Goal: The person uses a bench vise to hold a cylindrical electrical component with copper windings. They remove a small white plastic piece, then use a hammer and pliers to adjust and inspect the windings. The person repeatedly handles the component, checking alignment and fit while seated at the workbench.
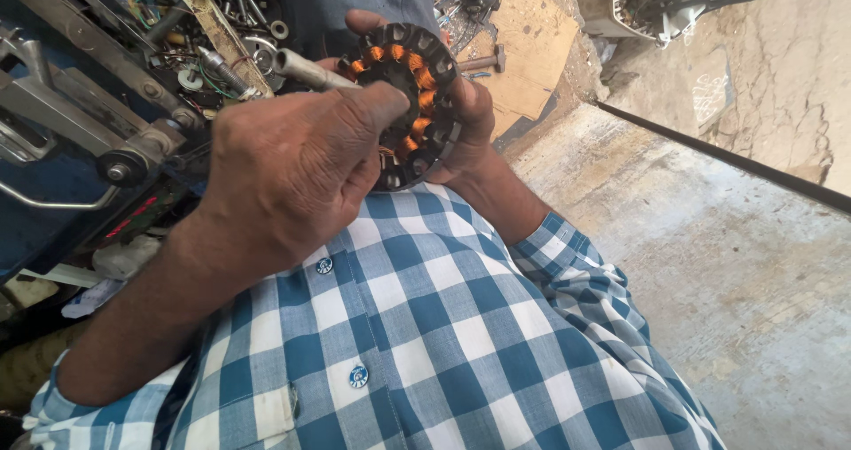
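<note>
Our right hand [474, 117] cups a copper-wound coil ring [409, 104] steady; our left hand [292, 171], at eight o'clock, grips a metal tool [310, 70] against it.

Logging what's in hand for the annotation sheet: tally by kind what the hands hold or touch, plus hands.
Round dark metal stator with copper-orange wire coils: 1
Grey metal rod-shaped tool: 1
Hands: 2, the left hand gripping the tool, the right hand cupping the stator from behind
Total: 4
</note>
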Motion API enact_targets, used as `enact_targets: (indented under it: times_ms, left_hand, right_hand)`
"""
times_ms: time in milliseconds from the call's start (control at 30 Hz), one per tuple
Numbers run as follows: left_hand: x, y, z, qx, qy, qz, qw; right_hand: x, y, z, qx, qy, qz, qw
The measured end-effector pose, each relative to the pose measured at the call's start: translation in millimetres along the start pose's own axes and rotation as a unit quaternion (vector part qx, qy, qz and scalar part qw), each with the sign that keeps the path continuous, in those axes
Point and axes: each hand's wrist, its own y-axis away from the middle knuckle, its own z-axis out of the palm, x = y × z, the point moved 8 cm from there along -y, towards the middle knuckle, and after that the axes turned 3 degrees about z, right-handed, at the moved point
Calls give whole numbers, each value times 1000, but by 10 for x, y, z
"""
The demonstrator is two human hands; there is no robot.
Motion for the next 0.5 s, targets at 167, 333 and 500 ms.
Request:
enact_targets:
  times_ms: [167, 333, 500]
  left_hand:
    - [56, -137, -385, 33, 59, -14, 998]
    - [219, -215, -450, 22, 141, -4, 990]
    - [365, -131, -14, -35, -15, 71, 997]
  right_hand:
    - [-49, 77, -100, 60, -25, -5, 998]
    - [-10, 13, 124, -20, -76, 51, 996]
    - [20, -13, 194, -35, -93, 39, 994]
